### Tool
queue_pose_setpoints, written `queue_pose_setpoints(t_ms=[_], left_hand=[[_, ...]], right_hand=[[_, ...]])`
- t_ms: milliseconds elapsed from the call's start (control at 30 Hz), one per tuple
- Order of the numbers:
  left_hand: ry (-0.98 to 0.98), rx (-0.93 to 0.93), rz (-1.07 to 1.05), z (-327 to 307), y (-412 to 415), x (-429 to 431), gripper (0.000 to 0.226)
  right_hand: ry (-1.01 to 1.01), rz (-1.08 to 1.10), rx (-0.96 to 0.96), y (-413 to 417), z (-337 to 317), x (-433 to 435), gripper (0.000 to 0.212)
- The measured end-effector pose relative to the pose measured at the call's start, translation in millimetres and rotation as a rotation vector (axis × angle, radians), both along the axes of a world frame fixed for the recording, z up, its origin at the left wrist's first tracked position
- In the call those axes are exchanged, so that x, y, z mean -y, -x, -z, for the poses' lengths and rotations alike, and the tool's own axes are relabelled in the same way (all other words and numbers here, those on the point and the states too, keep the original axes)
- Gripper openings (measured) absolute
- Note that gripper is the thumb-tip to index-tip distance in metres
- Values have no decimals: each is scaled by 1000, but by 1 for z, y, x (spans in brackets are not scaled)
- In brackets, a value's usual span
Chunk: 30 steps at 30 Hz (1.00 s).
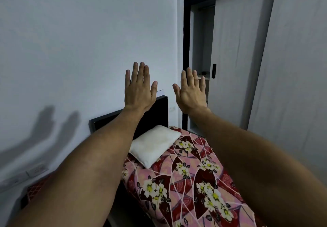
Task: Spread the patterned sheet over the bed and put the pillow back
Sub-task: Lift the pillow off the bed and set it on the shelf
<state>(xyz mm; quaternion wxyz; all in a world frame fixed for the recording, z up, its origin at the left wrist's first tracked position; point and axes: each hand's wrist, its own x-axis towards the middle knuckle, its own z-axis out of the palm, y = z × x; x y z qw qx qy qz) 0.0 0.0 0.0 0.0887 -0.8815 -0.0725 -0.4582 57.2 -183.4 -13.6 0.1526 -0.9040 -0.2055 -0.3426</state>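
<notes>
Two hands: left hand (138,92), right hand (192,94); one pillow (155,145); one patterned sheet (194,177).

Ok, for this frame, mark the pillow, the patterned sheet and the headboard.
pillow (154,145): head view, middle of its white top.
patterned sheet (194,172): head view, flat top stretch, nearer the camera than the pillow.
headboard (156,113): head view, dark panel behind the pillow.

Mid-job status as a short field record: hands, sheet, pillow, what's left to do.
left hand: raised in the air, fingers straight, holds nothing
right hand: raised beside it, fingers straight, holds nothing
patterned sheet: covers the part of the bed in view
pillow: white, lies on the sheet at the head end, by the dark headboard
left to do: nothing visible; the foot of the bed is out of view
</notes>
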Motion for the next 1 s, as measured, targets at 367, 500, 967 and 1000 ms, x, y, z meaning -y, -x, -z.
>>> queue_pose_setpoints(t_ms=[367,500,967,1000], left_hand=[[25,-92,-26,28,-51,-78,67],[33,-131,-45,35,-87,-111,67],[83,-232,-69,35,-212,-223,64],[99,-258,-68,38,-218,-232,60]], right_hand=[[15,-29,-106,-57,31,-80,70],[2,-49,-136,-91,39,-112,70],[45,-80,-158,-218,36,-231,68],[51,-80,-169,-225,39,-238,67]])
